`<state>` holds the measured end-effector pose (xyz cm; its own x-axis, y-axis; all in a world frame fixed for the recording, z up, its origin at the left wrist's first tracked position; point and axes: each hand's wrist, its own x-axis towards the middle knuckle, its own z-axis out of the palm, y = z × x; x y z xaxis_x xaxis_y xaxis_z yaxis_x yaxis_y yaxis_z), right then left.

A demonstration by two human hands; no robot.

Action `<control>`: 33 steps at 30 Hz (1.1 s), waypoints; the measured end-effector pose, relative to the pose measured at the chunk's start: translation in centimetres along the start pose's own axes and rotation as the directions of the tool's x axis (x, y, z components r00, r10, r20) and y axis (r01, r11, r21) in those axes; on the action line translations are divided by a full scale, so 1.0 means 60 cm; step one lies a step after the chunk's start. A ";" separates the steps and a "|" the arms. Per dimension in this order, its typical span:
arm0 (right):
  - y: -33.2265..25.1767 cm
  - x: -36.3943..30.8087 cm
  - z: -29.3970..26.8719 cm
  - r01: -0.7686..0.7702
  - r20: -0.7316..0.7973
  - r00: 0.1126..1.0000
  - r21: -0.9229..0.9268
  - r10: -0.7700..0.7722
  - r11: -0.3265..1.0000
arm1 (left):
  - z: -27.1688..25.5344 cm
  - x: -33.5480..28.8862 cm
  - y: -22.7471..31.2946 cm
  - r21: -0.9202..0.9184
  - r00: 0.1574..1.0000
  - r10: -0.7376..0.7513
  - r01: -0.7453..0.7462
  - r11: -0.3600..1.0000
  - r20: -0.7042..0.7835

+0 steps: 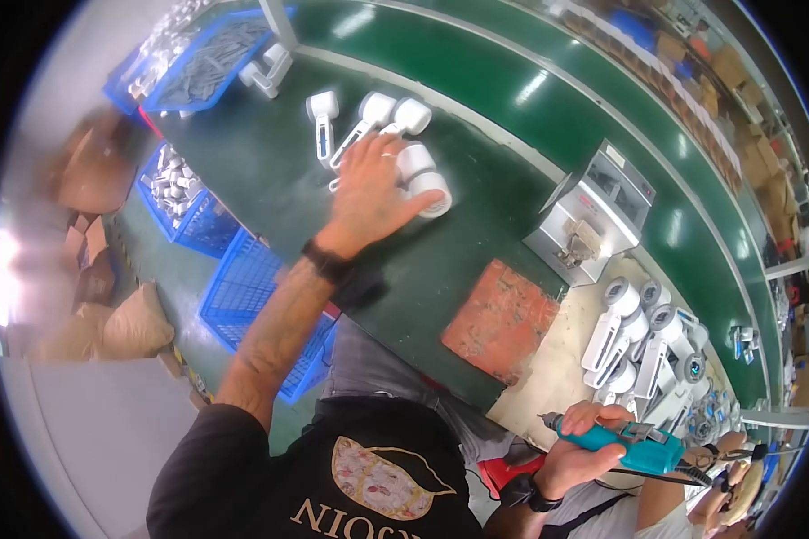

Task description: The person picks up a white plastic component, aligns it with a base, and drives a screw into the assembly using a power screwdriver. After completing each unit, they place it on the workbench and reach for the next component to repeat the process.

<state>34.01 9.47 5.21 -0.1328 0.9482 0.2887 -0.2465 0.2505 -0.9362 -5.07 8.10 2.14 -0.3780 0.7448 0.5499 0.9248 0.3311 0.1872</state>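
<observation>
My left hand (370, 193) reaches out over the green worktop (270, 171), fingers stretched and thumb spread to the side. Under and around it lie several white plastic housings, each with a round head and a slotted handle. One housing (324, 126) stands apart to the left, and a round-headed one (431, 191) is beside my thumb. Whether my fingertips touch any of them I cannot tell. Low at the right, my right hand (580, 458) grips a teal electric screwdriver (625, 446), its bit pointing left.
A worn red mat (502, 322) lies near the front edge, with a grey metal machine (593, 216) behind it. Many white housings (638, 337) are piled at the right, near a co-worker's hands (724, 503). Blue crates (243, 283) with small parts stand at the left.
</observation>
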 end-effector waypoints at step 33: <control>0.012 0.015 0.032 0.012 0.073 0.997 0.007 -0.012 1.000 | 0.097 0.020 -0.094 -0.300 0.979 -0.183 0.202 0.932 0.090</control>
<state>31.88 10.15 5.17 -0.1992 0.9283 0.3140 -0.2552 0.2602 -0.9312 -10.97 10.51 -3.00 -0.5429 0.7211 0.4306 0.7988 0.2850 0.5298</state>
